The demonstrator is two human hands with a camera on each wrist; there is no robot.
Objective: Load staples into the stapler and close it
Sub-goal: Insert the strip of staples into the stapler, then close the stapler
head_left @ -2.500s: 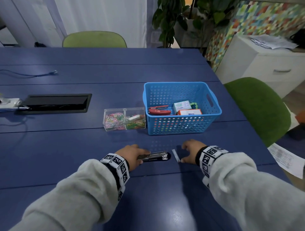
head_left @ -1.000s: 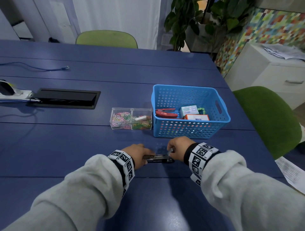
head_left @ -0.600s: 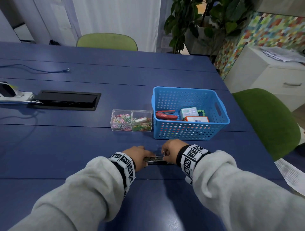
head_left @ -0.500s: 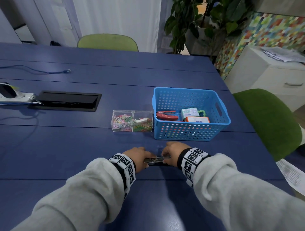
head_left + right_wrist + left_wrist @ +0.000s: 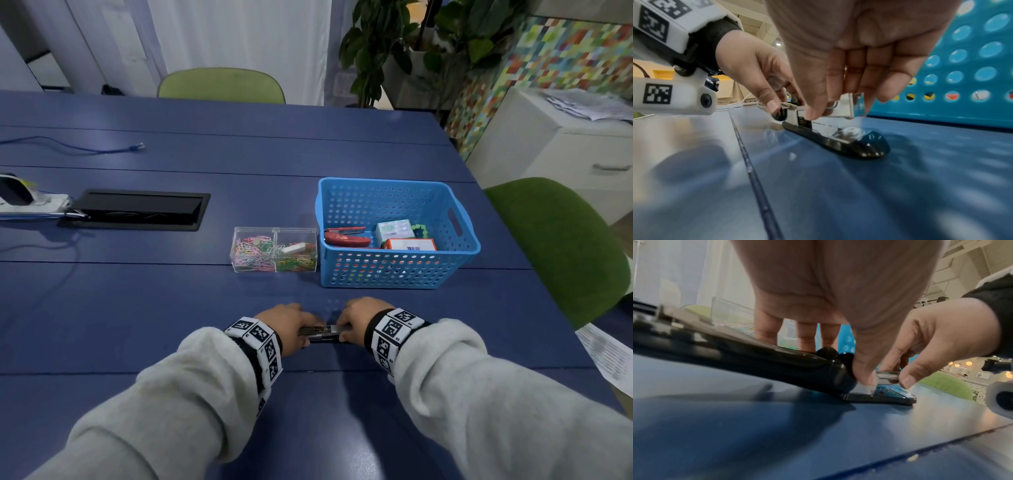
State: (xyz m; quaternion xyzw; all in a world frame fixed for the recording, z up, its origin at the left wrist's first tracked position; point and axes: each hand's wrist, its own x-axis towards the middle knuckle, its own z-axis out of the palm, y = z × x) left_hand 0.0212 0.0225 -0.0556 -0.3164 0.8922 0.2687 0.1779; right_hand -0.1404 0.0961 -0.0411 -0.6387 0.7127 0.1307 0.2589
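Observation:
The black stapler [image 5: 321,334] lies opened flat on the blue table [image 5: 171,308], its cover [image 5: 735,352] folded back to the left and its base [image 5: 838,141] pointing right. My left hand [image 5: 291,325] grips the stapler at the hinge, thumb [image 5: 863,369] pressed on the near side. My right hand [image 5: 356,318] pinches a silvery staple strip [image 5: 887,375] between thumb and fingers, right on the metal magazine [image 5: 845,105]. The hands almost touch and hide most of the stapler in the head view.
A blue basket [image 5: 397,277] with a red stapler [image 5: 346,238] and small boxes stands just beyond the hands. A clear box of paper clips [image 5: 274,250] sits to its left. A black cable hatch [image 5: 137,209] lies far left; green chairs stand around.
My right hand picked up the staple strip from the table beside the stapler and moved left with it onto the magazine. The left hand stayed on the stapler.

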